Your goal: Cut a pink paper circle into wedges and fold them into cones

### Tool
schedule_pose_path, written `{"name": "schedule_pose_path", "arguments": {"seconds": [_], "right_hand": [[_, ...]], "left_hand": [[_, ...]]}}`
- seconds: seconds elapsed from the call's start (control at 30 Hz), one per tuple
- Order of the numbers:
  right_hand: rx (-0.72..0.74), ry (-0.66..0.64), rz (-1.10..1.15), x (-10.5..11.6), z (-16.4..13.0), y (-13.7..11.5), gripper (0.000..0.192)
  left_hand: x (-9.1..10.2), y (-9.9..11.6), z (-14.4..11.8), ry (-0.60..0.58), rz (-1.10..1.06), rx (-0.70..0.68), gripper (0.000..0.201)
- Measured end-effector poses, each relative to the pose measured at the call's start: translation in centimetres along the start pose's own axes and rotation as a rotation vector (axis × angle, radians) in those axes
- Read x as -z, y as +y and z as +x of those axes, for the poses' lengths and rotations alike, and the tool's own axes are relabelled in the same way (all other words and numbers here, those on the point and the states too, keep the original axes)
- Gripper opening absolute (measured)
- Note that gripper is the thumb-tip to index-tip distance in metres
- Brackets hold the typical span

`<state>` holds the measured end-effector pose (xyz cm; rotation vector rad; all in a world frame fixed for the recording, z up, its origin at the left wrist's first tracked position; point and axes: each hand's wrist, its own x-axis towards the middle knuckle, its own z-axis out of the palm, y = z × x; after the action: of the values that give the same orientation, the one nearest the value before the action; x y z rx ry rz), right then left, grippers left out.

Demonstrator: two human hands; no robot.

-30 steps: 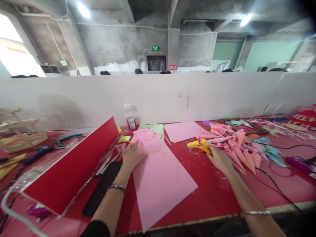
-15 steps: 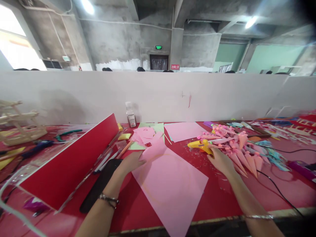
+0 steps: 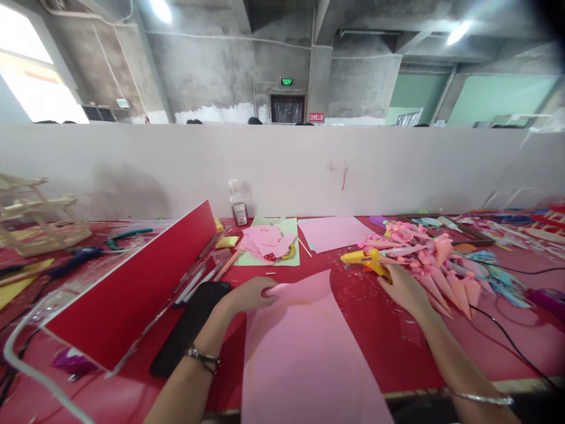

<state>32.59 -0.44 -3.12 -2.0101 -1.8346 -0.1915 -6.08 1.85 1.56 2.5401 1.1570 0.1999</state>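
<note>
My left hand [image 3: 252,294] pinches the upper left edge of a large pink paper sheet [image 3: 304,353]. The sheet bends upward there, bears a faint orange curved line, and runs past the table's front edge. At the right, my right hand [image 3: 406,288] is closed round the handle of a yellow glue gun [image 3: 362,259], whose nozzle points left. Pink paper cones [image 3: 454,288] lie heaped just beyond that hand. Behind the sheet, pink paper scraps [image 3: 265,240] cover part of a green sheet [image 3: 291,229].
A red board [image 3: 141,288] stands on edge at the left, with a black phone-like slab [image 3: 189,330] beside it. A small bottle [image 3: 238,203] stands by the white partition [image 3: 282,171]. Another pink sheet [image 3: 335,232] lies at the back. A black cord [image 3: 507,335] crosses the right side.
My left hand has lifted and turned the pink sheet, drawing it nearer to me and uncovering the scraps behind. My right hand keeps hold of the glue gun in nearly the same place.
</note>
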Motion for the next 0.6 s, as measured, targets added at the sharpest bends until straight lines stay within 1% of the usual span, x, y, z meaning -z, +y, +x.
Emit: {"name": "schedule_pose_path", "arguments": {"seconds": [0.07, 0.13, 0.23, 0.27, 0.33, 0.4, 0.47, 0.5, 0.53, 0.57, 0.6], "right_hand": [[0.006, 0.029, -0.027, 0.6, -0.3, -0.3, 0.034], [-0.019, 0.051, -0.092, 1.6, -0.9, -1.1, 0.029], [-0.049, 0.025, -0.155, 3.9, -2.3, -3.8, 0.021], [-0.028, 0.002, -0.128, 4.8, -2.7, -5.1, 0.02], [0.075, -0.097, 0.023, 6.5, -3.0, -8.3, 0.018], [0.236, -0.194, 0.15, 7.6, -2.1, -11.7, 0.018], [0.351, -0.234, 0.195, 7.5, -0.2, -14.9, 0.019], [0.387, -0.245, 0.203, 6.9, 0.9, -16.3, 0.02], [0.393, -0.285, 0.198, 6.0, 2.2, -17.5, 0.02], [0.368, -0.33, 0.188, 4.9, 3.4, -18.6, 0.019], [0.348, -0.338, 0.185, 3.5, 4.6, -19.5, 0.019]], "left_hand": [[-0.1, -0.1, 0.1, 0.006, 0.026, 0.005, 0.012], [-0.3, -0.1, 0.1, 0.019, 0.057, 0.028, 0.011], [-0.8, -0.1, 0.2, 0.055, 0.109, 0.097, 0.011], [-0.9, 0.0, 0.2, 0.066, 0.126, 0.119, 0.012], [-1.2, 0.1, 0.2, 0.08, 0.157, 0.149, 0.015], [-1.5, 0.2, 0.3, 0.085, 0.187, 0.162, 0.017], [-1.7, 0.2, 0.4, 0.089, 0.215, 0.171, 0.018], [-1.7, 0.2, 0.5, 0.094, 0.229, 0.178, 0.019], [-1.8, 0.2, 0.5, 0.1, 0.243, 0.186, 0.02], [-1.8, 0.2, 0.5, 0.108, 0.256, 0.197, 0.021], [-1.8, 0.2, 0.6, 0.117, 0.269, 0.206, 0.023]]}}
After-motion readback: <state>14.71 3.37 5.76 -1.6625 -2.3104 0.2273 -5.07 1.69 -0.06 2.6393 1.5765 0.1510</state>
